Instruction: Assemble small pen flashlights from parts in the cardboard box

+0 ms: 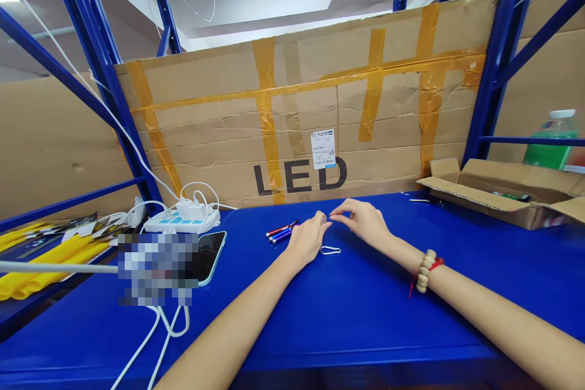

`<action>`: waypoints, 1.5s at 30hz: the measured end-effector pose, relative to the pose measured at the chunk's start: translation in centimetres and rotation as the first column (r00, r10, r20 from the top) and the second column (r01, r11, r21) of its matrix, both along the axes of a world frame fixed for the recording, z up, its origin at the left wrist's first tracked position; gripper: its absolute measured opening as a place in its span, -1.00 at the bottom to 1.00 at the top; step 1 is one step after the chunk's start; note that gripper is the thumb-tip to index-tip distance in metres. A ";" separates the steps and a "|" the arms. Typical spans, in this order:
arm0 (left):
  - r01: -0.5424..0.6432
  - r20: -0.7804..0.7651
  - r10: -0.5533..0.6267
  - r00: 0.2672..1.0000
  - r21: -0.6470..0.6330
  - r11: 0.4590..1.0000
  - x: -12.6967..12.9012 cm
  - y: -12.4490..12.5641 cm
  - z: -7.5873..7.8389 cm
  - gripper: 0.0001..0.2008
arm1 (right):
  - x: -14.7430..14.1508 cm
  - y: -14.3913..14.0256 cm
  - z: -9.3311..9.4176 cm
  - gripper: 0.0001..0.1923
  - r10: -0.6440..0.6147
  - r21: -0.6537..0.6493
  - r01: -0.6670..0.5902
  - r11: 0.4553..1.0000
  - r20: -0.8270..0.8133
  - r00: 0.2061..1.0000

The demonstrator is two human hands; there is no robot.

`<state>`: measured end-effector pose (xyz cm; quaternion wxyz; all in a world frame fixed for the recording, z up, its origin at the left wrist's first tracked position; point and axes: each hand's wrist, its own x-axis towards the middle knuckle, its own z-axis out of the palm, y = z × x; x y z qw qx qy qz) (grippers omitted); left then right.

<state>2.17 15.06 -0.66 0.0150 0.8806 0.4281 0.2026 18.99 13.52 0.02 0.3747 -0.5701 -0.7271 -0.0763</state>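
My left hand (307,237) rests low over the blue surface, its fingers closed on a small shiny metal piece (324,218) whose kind is too small to make out. From the right, my right hand (363,219) reaches in with thumb and forefinger pinched beside that piece; whatever is between those fingertips is too small to tell. Just left of my left hand lie a slim red metallic tube (276,231) and blue ones (281,236), pen-like, partly hidden by the hand. A silver carabiner clip (330,250) lies on the surface below my fingertips.
A phone (211,259) and a white power strip (183,219) with cables are on the left, beside a pixelated patch. Yellow packets (59,262) lie farther left. An open cardboard box (498,192) stands at the right back. Behind is a taped cardboard wall (219,140).
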 end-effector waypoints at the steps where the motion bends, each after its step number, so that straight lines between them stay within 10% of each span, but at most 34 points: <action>1: -0.006 -0.001 0.006 1.000 -0.013 1.000 0.0 -0.1 0.1 -0.78 | 0.1 0.0 0.1 -0.85 0.001 0.053 0.001 0.999 -0.046 0.999; 13: 0.007 -0.042 -0.006 0.999 0.023 1.000 0.1 0.0 0.2 -0.73 | -0.3 0.1 -0.1 -0.80 0.287 0.159 -0.261 0.952 -0.179 0.941; 45: 0.100 0.156 -0.101 0.983 0.014 0.995 0.0 0.5 -0.5 -0.83 | 0.7 -0.5 1.3 -0.75 0.237 0.151 -0.251 0.956 0.104 0.966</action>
